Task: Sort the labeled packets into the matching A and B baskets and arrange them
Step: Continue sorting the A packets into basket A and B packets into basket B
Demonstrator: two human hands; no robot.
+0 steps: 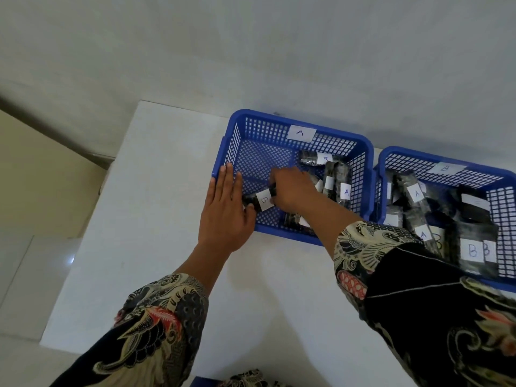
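My right hand (pixel 290 188) is down inside the A basket (pixel 365 152), fingers curled round the end of a dark packet with a white B label (pixel 261 201), pinching it near the label. My left hand (pixel 226 210) lies flat with fingers straight and together, palm down over the basket's near-left corner, fingertips reaching past the rim; it touches the other end of that same packet, though I cannot tell whether the thumb presses it. So the B packet sits in the front-left part of the A basket, held between my two hands, lying roughly level.

Further right in the same basket I see packets with A labels: one near the back wall (pixel 315 159) and a couple standing along the right wall (pixel 339 188). Another packet (pixel 296 219) lies by the front wall, partly under my right forearm, its label unreadable. A white A tag (pixel 301 133) is fixed to the back wall.

Just beside it, to the right, stands the B basket (pixel 391 153) with its B tag (pixel 446 168). It holds a mixed heap: two packets marked A (pixel 417 208) toward the left, and packets marked B (pixel 474 251) at the front right. Both baskets rest on a white table (pixel 156 219), against a pale wall (pixel 251 51). Patterned dark sleeves (pixel 167 317) cover both my arms
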